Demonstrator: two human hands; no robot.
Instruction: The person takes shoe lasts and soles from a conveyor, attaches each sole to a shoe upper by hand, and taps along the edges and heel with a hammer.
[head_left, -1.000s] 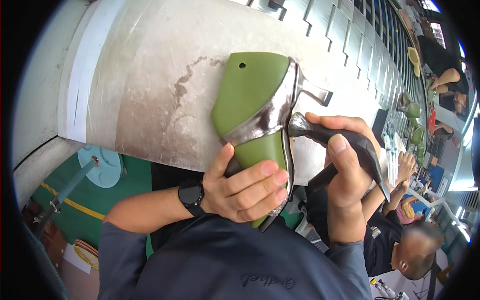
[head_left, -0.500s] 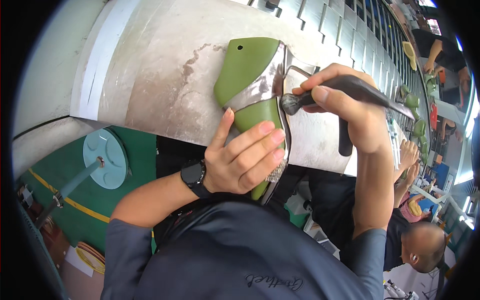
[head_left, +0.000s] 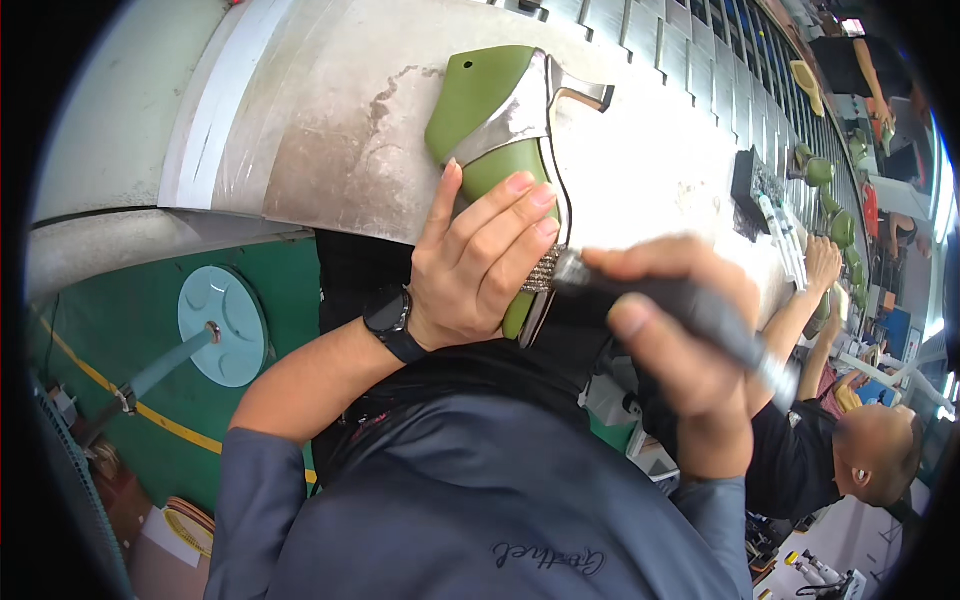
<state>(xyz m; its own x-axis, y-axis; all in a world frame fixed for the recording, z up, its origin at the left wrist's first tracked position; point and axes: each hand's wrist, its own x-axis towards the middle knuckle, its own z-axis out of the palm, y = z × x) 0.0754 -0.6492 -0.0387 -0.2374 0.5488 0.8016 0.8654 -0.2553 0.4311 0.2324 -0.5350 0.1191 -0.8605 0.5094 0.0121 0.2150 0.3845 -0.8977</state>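
Note:
A high-heeled sandal with a shiny metallic strap is fitted on a green shoe last, lying on its side on the bench. Its heel points right, and a glittering band crosses near the toe. My left hand is wrapped over the last's middle, gripping it with the sandal. In my right hand, blurred by motion, is a dark pair of lasting pliers. Their rounded hammer head meets the sole edge beside the glittering band. Fingers partly hide the tool's grips.
The pale worn bench stretches under the shoe, with a metal slatted conveyor beyond. A black box stands at right, near a co-worker's hands. More green lasts line the right. A round blue stool is at lower left.
My right hand has brought the pliers down along the sole edge, from the strap to the glittering band. The shoe sits a little higher in view, still under my left hand.

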